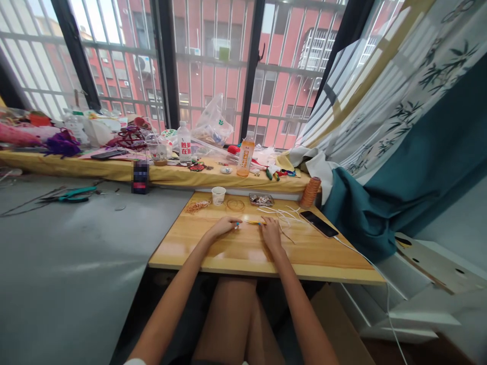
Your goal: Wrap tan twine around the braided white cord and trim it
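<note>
While on the table (pixel 327 261), hands (pixel 224 225) (pixel 271 230) pinch cord (pixel 254 222).

The surface (pixel 247 248) is pale wood with a smooth, slightly glossy finish. Near its right edge lies a phone (pixel 318 223) with a glossy black face. At the far edge stand a matt paper cup (pixel 218 195) and a spool (pixel 311 191) of shiny copper-coloured wire.
</note>
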